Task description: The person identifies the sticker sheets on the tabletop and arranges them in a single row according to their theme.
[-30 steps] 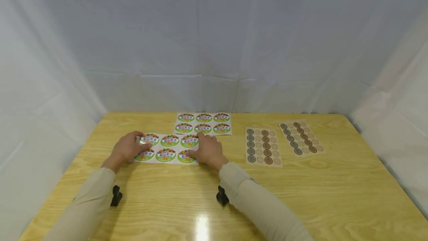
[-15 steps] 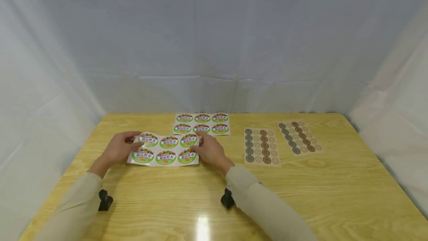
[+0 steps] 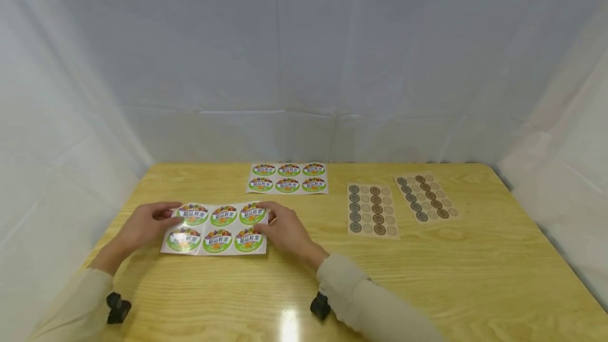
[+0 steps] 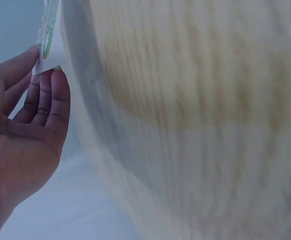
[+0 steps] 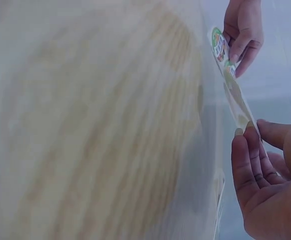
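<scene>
Between my two hands a sticker sheet [image 3: 199, 232] with rows of oval fruit labels is held up off the wooden table. My left hand [image 3: 144, 226] pinches its left edge, thumb on the printed face and fingers behind, as the left wrist view also shows at the sheet's corner [image 4: 46, 62]. The right edge is pinched by my right hand [image 3: 287, 231]; in the right wrist view the thumb and fingertips [image 5: 249, 126] meet on the sheet. A second sheet of the same fruit stickers [image 3: 287, 178] lies flat near the table's back edge.
To the right lie two beige sheets of small round stickers, an upright one [image 3: 372, 210] and a slanted one [image 3: 425, 198]. White cloth [image 3: 304, 67] hangs behind and at both sides of the wooden table [image 3: 451, 273].
Both hands have lifted the fruit sticker sheet off the table and drawn it toward me and to the left, away from the second sheet. The other sheets lie still.
</scene>
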{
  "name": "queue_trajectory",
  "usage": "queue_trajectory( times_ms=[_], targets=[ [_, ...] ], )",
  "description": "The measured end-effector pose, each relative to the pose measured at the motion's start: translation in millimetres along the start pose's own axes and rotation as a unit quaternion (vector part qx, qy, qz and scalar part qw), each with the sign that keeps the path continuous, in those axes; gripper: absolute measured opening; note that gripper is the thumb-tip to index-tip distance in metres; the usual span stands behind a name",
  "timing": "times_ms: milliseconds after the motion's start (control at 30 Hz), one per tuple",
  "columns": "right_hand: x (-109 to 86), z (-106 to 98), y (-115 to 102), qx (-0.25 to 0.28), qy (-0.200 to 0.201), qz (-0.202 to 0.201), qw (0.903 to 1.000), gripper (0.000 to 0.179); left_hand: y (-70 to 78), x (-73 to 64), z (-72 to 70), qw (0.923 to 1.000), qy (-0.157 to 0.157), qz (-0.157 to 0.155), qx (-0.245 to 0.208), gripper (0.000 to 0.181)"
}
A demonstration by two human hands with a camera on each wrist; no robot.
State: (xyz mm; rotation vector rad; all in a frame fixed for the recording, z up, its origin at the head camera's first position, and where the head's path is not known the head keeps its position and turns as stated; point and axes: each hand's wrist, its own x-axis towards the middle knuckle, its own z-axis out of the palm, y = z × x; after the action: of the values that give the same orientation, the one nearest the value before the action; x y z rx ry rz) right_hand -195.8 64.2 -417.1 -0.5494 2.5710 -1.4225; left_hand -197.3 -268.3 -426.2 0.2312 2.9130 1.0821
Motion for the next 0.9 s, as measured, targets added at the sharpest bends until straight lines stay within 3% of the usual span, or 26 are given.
queue_trajectory(
  times_ms=[233,633,900],
  targets=[
    [-9.8,17.9,-6.8,0.014,-0.052,-0.005,0.9986,0.05,-15.8,-22.2,-7.2,0.9998,-0.013,-0.008,0.012,0.046],
    [-14.7,43.2,-19.0,0.027,-0.09,-0.003,0.9956,0.046,-25.2,-42.9,-21.5,0.998,-0.038,-0.025,0.043,0.047],
    [-16.7,52.6,-22.7,-0.044,-0.092,0.011,0.9948,0.049,-32.0,-51.7,-22.2,0.9952,-0.035,-0.018,0.089,0.043]
  ],
)
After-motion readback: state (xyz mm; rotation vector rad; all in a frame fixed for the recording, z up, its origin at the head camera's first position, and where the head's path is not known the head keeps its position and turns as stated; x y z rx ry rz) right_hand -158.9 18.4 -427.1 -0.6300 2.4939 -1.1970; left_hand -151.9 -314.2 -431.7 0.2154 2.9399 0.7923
